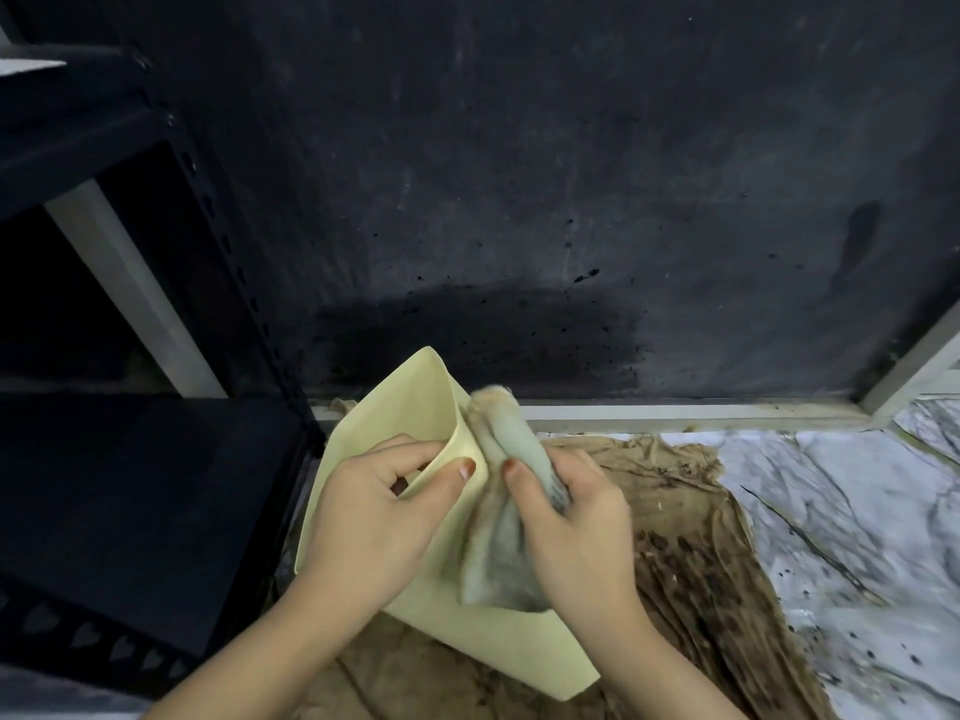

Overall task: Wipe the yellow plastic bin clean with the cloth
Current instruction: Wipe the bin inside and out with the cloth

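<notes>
Bin (415,402) is pinched at its edge by left hand (374,517); cloth (511,491) is squeezed in right hand (576,522). Bin could slip if rubbed hard.

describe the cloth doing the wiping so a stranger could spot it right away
Below the black wall, over the stained brown rag, sits the yellow bin. The right hand grips the wiping cloth against it: a bunched, pale grey-green wad, unlike the flat brown rag.
</notes>
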Available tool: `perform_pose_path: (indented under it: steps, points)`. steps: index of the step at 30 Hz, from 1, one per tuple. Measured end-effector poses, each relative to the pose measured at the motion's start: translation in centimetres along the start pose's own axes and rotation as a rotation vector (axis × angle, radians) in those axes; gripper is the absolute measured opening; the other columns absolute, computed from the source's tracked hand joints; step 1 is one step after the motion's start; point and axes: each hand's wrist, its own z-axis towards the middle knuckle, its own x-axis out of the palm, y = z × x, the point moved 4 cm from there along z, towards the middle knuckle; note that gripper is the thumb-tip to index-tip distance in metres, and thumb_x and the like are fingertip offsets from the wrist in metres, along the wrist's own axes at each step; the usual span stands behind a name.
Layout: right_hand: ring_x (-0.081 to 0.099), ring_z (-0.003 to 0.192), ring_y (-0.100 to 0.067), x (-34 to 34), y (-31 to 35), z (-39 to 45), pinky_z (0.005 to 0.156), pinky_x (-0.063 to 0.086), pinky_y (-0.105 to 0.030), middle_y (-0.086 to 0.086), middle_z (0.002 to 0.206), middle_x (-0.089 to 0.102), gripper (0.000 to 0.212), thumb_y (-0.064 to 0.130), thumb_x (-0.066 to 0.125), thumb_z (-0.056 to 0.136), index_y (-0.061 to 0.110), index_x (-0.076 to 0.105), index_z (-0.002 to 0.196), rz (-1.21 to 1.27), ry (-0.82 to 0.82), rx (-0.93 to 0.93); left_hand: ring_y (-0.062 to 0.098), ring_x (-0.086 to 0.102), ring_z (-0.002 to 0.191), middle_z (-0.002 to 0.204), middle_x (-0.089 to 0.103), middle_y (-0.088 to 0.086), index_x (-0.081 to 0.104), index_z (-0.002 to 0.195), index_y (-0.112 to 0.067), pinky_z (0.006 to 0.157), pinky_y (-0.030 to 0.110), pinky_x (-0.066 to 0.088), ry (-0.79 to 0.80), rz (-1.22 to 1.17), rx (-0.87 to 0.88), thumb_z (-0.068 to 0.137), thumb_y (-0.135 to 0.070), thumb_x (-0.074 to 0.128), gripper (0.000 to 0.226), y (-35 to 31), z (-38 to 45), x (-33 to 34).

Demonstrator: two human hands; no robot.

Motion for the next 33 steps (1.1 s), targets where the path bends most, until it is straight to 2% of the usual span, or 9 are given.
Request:
perform_pose_path:
  steps: [4,7,10,14,20,25,28,31,33]
  points:
    - [0.055,0.068,-0.001,0.6,0.9,0.5,0.057,0.038,-0.008,0.008,0.069,0.055,0.028,0.025,0.061,0.082,0.039,0.053,0.059,0.038,0.056,-0.012,0.035,0.066,0.086,0.087,0.075,0.004,0.076,0.088,-0.037,0.084,0.049,0.055,-0.015,-0.038,-0.093,0.078,-0.022,0.070,0.019,0.0,0.2,-0.2]
    - [0.056,0.073,-0.001,0.0,-1.1,0.2,0.060,0.039,-0.008,0.006,0.076,0.060,0.023,0.025,0.061,0.082,0.038,0.056,0.064,-0.006,0.070,0.015,0.024,0.069,0.089,0.098,0.073,0.000,0.069,0.108,-0.026,0.089,0.041,0.053,0.024,-0.094,-0.231,0.080,-0.021,0.067,0.029,0.6,0.4,-0.2]
    - [0.055,0.069,-0.004,-0.6,-3.8,-0.7,0.057,0.037,-0.008,0.002,0.073,0.059,0.025,0.021,0.064,0.082,0.031,0.054,0.061,-0.110,0.064,0.075,0.019,0.066,0.079,0.085,0.071,0.003,0.074,0.089,-0.023,0.078,0.034,0.050,0.029,-0.104,-0.285,0.080,-0.016,0.061,0.016,0.4,0.4,-0.4]
    - [0.055,0.074,0.002,-1.3,-6.6,-2.5,0.060,0.036,-0.005,0.006,0.073,0.058,0.030,0.019,0.065,0.081,0.037,0.052,0.061,-0.139,-0.004,0.158,0.019,0.068,0.068,0.081,0.072,0.009,0.071,0.060,-0.044,0.067,0.029,0.050,0.028,-0.034,-0.196,0.079,-0.012,0.062,0.038,-0.2,0.1,-0.3]
    - [0.056,0.072,-0.008,-1.7,-7.9,-3.3,0.062,0.036,-0.010,0.003,0.077,0.061,0.026,0.017,0.066,0.081,0.035,0.058,0.064,-0.089,-0.024,0.227,0.018,0.049,0.050,0.057,0.056,0.003,0.071,0.073,-0.040,0.055,0.028,0.040,0.021,0.019,-0.102,0.075,-0.016,0.060,0.027,0.3,-0.5,0.2]
    - [0.058,0.077,0.004,-0.8,-5.0,-3.9,0.066,0.037,-0.003,0.008,0.076,0.062,0.007,0.016,0.070,0.077,0.023,0.070,0.080,-0.010,-0.043,0.027,0.012,0.043,0.041,0.045,0.052,-0.009,0.072,0.071,-0.032,0.045,0.024,0.037,-0.056,0.002,-0.086,0.076,-0.013,0.061,0.023,1.3,-0.5,0.2]
    - [0.059,0.084,0.002,0.4,-3.1,-3.7,0.071,0.040,-0.006,0.013,0.083,0.063,0.017,0.026,0.063,0.075,0.024,0.070,0.090,0.012,0.005,-0.063,0.011,0.044,0.040,0.047,0.056,-0.007,0.072,0.073,-0.025,0.045,0.023,0.037,-0.058,-0.009,-0.088,0.078,-0.013,0.062,0.017,2.0,-0.6,0.7]
    - [0.057,0.079,-0.001,1.4,-2.2,-2.3,0.066,0.041,-0.010,0.014,0.079,0.059,0.006,0.028,0.061,0.080,0.032,0.065,0.081,-0.017,0.060,-0.062,0.008,0.032,0.033,0.039,0.048,-0.008,0.070,0.071,-0.022,0.038,0.019,0.031,-0.051,0.064,-0.052,0.078,-0.015,0.061,0.014,2.2,-0.7,0.9]
    - [0.055,0.074,-0.003,1.6,-2.4,-1.1,0.063,0.041,-0.015,0.012,0.075,0.056,0.012,0.027,0.060,0.081,0.036,0.059,0.073,-0.050,0.062,-0.051,0.018,0.042,0.037,0.048,0.060,-0.001,0.070,0.073,-0.022,0.045,0.027,0.042,-0.043,0.078,-0.051,0.078,-0.016,0.061,0.012,2.4,-0.9,1.0]
